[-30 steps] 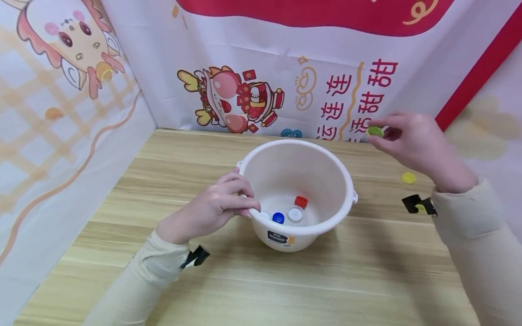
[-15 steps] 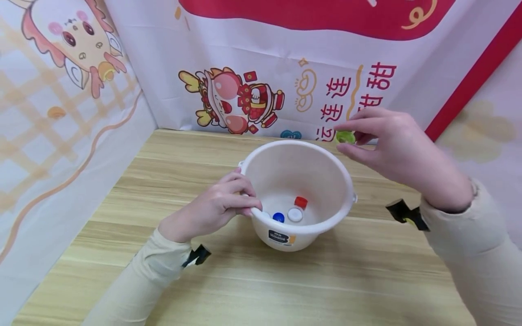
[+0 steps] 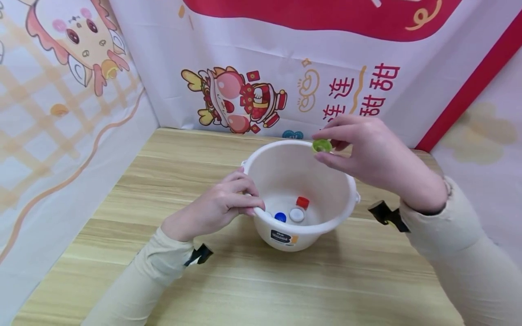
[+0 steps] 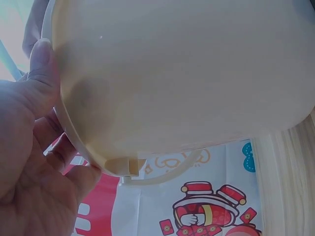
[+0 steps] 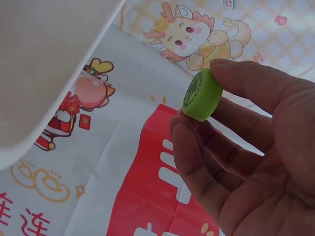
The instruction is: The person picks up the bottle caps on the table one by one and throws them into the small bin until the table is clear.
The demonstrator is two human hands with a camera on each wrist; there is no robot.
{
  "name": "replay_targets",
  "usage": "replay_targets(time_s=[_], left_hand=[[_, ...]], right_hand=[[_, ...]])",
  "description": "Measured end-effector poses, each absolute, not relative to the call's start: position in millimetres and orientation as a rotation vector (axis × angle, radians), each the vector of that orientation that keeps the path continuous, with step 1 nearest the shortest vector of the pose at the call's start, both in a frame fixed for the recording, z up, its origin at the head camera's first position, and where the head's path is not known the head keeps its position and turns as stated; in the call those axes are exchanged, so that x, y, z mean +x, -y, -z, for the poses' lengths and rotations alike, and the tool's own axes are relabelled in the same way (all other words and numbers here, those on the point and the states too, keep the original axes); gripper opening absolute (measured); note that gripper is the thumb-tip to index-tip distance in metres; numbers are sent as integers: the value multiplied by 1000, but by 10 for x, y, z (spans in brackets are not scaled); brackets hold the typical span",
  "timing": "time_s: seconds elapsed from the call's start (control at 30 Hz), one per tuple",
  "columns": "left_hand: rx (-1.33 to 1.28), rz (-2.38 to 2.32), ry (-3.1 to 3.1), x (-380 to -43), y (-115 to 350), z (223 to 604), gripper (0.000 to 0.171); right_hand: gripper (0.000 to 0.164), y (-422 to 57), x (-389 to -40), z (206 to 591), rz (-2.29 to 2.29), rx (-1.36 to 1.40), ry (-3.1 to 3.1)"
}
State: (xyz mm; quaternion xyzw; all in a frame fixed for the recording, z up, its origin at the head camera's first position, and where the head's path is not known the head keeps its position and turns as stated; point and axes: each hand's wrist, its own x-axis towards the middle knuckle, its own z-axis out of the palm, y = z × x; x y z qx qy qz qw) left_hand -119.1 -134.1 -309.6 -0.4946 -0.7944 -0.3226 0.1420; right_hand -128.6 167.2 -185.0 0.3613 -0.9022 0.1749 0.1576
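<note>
A cream plastic bucket (image 3: 299,240) stands upright on the wooden table (image 3: 228,285). My left hand (image 3: 216,203) grips its rim at the left, thumb and fingers on either side of the edge, as the left wrist view also shows. Between thumb and fingertips my right hand (image 3: 367,154) pinches a green bottle cap (image 3: 322,146), held above the bucket's far right rim. On the bucket's floor lie a red cap (image 3: 302,202), a white cap (image 3: 297,214) and a blue cap (image 3: 280,217). Another white piece beside the left fingers is mostly hidden by the rim.
Behind the table hangs a printed cloth (image 3: 163,54) with a cartoon figure and red lettering. A second patterned cloth (image 3: 89,149) covers the left side. The bucket's handle (image 4: 170,177) hangs on its far side in the left wrist view.
My right hand has moved left with the green cap, from beyond the bucket's right side to over its rim. The left hand keeps its grip. A yellow disc at the right is now out of sight.
</note>
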Motion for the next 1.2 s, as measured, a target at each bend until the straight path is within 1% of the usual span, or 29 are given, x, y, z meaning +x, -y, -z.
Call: replay_targets(time_s=[0.7,0.83,1.03,1.2], left_hand=[[-1425,942,2306,-1189,1339,3090,20],[-1429,939,2303,-1195,1340,3093,20],[-1435,935,2303,-1200,1340,3094,21],[-1420,943,2322,-1190,1339,3088,21]], right_hand=[[32,-1459,-1495,1998,-560,1066,2725],[32,-1449,-1516,2007,-556,1072,2729],[37,-1458,-1549,2031,-556,1071,2743],[34,-1521,-1558,2007,-536,1035,2742]])
